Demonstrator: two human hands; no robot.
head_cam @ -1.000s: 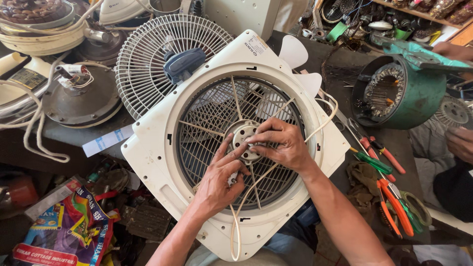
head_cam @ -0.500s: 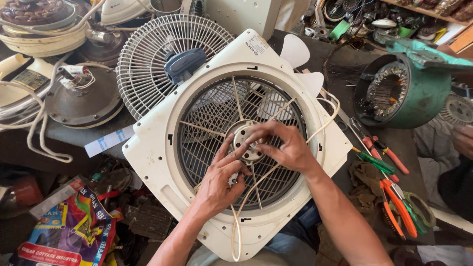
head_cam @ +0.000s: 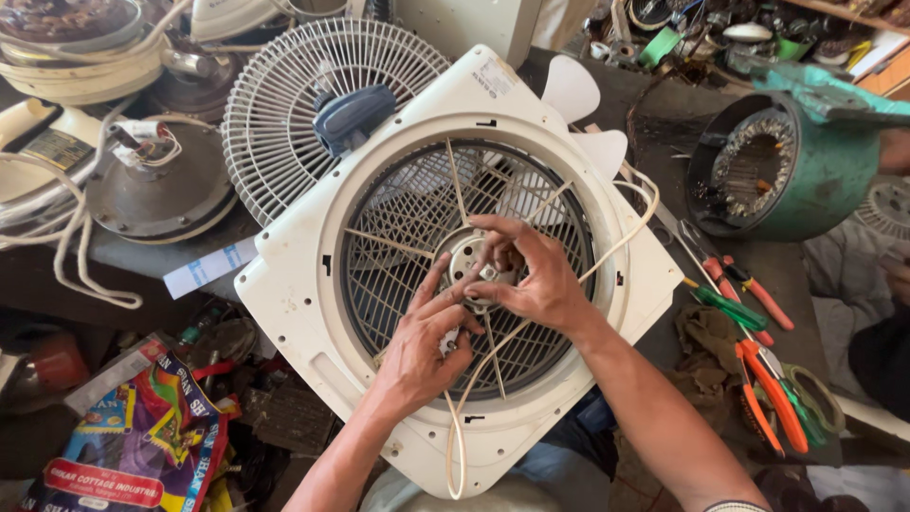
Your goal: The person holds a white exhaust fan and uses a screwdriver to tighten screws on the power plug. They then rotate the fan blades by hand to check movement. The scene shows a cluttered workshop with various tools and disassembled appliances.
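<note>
Left hand (head_cam: 422, 346) lay low on the grille, fingers spread toward the hub. Right hand (head_cam: 531, 275) pinched the round hub (head_cam: 471, 258) of the white box fan (head_cam: 455, 275), centre frame. Beyond, green motor housing (head_cam: 787, 166).

The fan housing (head_cam: 398, 204) looked matt white plastic; its grille (head_cam: 408, 213) dull metal wire; the motor shell (head_cam: 834, 161) painted teal metal.
</note>
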